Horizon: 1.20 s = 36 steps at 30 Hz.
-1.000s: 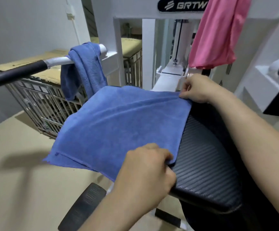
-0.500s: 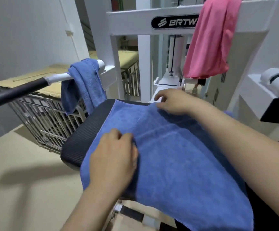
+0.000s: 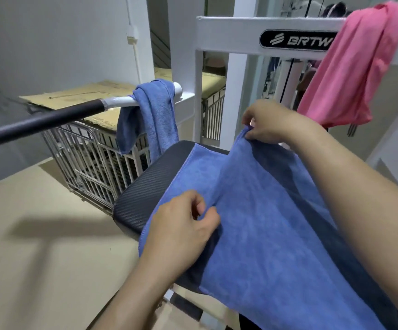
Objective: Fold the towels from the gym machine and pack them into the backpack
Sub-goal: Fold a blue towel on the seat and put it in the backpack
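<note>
1. Blue towel lies spread over the black padded seat of a gym machine, its near end hanging off the front of the pad toward the person.
2. At the near side, the left hand pinches a raised ridge of the cloth between thumb and curled fingers.
3. At the far end, the right hand pinches the towel's corner and lifts it clear of the pad, so the upper layer peels up along one line.
4. Gripping two points on the same edge looks meant to keep that edge straight while the layer is carried across for a fold.
5. The seat appears to serve as a folding table, the one flat, waist-high surface within reach.
6. Left of the seat, a second blue towel hangs bunched over the white end of a handle bar.
7. A pink towel hangs from the white frame at upper right, just beyond the right hand.
8. Behind the bar, a metal cage topped with cardboard stands by the wall.
9. No backpack is in view. The job looks to be early: one towel mid-fold, two untouched.
</note>
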Tool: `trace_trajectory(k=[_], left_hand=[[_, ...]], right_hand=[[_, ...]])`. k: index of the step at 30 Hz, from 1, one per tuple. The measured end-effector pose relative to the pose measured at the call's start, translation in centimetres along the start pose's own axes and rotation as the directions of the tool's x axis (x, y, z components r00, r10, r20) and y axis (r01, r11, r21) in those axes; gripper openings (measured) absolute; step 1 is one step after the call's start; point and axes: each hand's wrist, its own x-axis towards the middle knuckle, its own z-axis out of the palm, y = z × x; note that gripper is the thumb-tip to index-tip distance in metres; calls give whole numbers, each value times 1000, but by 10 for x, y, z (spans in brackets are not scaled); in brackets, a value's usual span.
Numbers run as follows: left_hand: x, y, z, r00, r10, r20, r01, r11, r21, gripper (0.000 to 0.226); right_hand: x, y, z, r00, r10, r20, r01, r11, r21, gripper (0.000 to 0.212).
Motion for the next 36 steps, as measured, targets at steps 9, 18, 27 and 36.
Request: trace_trajectory(k=[9,18,27,36], left_hand=[[-11,-46,-47,997,-35,65,37,999,-36,17],[85,-39,-37,989,145,14,-140,923,359,30],[193,-43,7,916,194,350,-224,974,47,13],[210,-43,6,846,257,467,-256,964,-65,10]], right_hand=[[41,-70,62,1000,-30,5,29,989,143,11],[24,-50,88,995,-33,-92,51,979,199,35],[-69,36,41,970,211,118,-226,966,128,28],[-114,83,19,900,394,184,-418,902,111,13]])
